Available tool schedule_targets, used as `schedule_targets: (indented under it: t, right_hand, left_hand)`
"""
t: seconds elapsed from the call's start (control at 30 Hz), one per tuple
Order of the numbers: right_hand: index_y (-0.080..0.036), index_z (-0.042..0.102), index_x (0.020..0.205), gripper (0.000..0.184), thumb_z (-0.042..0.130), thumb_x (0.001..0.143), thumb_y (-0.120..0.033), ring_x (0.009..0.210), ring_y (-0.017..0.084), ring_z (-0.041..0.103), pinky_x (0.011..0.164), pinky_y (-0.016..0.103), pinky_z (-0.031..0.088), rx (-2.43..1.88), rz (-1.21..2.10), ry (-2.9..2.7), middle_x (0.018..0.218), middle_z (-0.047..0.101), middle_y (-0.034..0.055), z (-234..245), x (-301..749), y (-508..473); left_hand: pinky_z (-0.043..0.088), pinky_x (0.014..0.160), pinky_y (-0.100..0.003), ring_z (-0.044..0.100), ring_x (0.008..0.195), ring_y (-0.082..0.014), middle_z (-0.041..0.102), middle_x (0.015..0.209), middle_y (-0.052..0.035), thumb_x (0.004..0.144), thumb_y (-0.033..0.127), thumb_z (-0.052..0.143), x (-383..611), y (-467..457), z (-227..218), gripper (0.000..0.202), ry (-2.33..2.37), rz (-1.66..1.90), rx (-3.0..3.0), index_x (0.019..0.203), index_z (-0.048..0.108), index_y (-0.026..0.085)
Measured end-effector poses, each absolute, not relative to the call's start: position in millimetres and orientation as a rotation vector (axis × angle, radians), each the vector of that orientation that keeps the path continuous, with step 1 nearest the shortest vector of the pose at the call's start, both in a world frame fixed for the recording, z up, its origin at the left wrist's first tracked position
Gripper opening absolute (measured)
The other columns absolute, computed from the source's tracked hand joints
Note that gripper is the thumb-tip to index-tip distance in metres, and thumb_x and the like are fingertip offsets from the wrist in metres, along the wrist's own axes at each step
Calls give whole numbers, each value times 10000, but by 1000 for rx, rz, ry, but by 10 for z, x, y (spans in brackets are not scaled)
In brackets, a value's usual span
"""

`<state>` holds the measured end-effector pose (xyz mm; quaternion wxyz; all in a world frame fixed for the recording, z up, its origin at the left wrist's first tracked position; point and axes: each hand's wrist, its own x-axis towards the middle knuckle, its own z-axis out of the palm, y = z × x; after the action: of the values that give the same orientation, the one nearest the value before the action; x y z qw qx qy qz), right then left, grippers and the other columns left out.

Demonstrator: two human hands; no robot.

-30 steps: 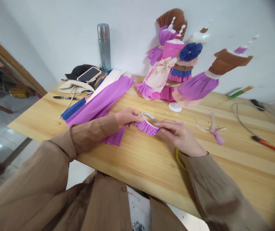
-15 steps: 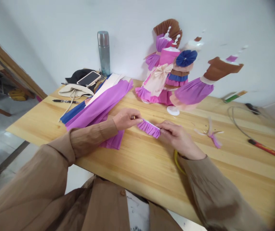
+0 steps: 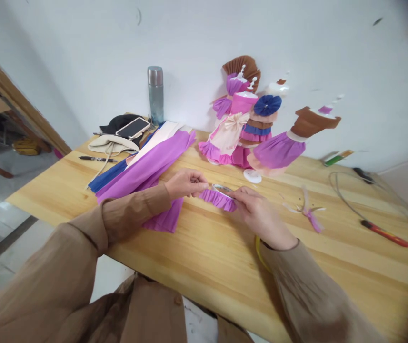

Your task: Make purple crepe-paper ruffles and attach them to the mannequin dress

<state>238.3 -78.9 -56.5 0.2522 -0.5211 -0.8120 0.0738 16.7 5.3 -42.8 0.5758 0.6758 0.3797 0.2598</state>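
Closest, a yellow curved band [image 3: 258, 247] shows beside the right cuff [image 3: 289, 257], mostly hidden, so whether it is worn or lies on the table [image 3: 189, 267] I cannot tell. The right hand [image 3: 257, 212] is closed in a pinch, thumb and forefinger gripping the white ring [image 3: 216, 186] and the right end of a ruffled purple strip [image 3: 218, 200]. The left hand [image 3: 186, 183] is pinched nearly shut at the strip's other end; what lies between its fingertips is too small to make out. The strip sits between the hands, over the table, closely gathered and crinkled, its frilled edge facing down toward the wearer; its long axis runs crosswise, dipping slightly nearer at the right. Fingers cover both its ends and part of the ring, whose opening tilts upward. Left of the left hand, long purple sheets [image 3: 143, 164] pass partly behind that forearm. Beyond the hands stand miniature dress forms [image 3: 244, 102], the rearmost partly hidden, its pale top blending into the wall.
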Motion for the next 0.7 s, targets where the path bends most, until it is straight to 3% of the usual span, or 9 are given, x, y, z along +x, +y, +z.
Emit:
schedule_targets:
  t: [0.07,0.17,0.27,0.4,0.5,0.57,0.7]
  right_hand:
    - [-185,705,1215,384,499,897,-126,805,238,619,704,344,480,-1464,129,-2236,790,632,71,-581,2373,-802]
    - [-204,691,1250,420,566,860,-115,838,239,648,723,339,508,-1512,109,-2282,861,679,85,-625,2332,-828]
    - [-232,703,1221,446,481,877,-55,886,227,680,744,332,535,-1521,127,-2294,973,725,98,-690,2279,-849]
    - [-196,712,1198,462,423,878,-29,980,243,696,831,367,564,-1493,182,-2320,1077,742,120,-736,2220,-862]
    - [-158,711,1207,447,420,886,-47,981,264,700,849,399,570,-1494,216,-2335,1070,743,143,-722,2189,-865]
    - [-143,713,1206,442,420,888,-50,999,269,697,863,405,569,-1469,221,-2340,1081,740,158,-715,2176,-864]
    - [-145,728,1163,421,426,887,-51,940,258,707,823,387,579,-1446,204,-2341,1031,745,154,-738,2169,-862]
  left_hand:
    - [391,383,-131,504,408,-37,591,536,48,798,127,629,138,30,-331,29,936,646,1546,812,628,102]
    - [421,406,-142,537,452,-40,640,646,28,773,95,614,71,-63,-109,138,937,740,1542,910,630,103]
    - [441,457,-165,562,509,-54,645,690,12,779,138,615,13,-130,183,168,882,862,1681,939,655,107]
    - [467,613,-227,568,611,-89,645,673,-1,777,164,620,62,122,632,114,968,1217,2079,853,696,126]
    - [475,758,-277,603,773,-131,686,809,-39,771,159,623,250,587,914,77,1022,1365,2263,814,683,139]
    - [466,766,-302,589,778,-152,655,761,-46,764,192,650,445,919,1032,59,1082,1364,2305,725,648,148]
    - [462,717,-333,552,719,-166,561,632,-47,751,276,705,898,1406,1107,269,1012,1177,2334,550,561,172]
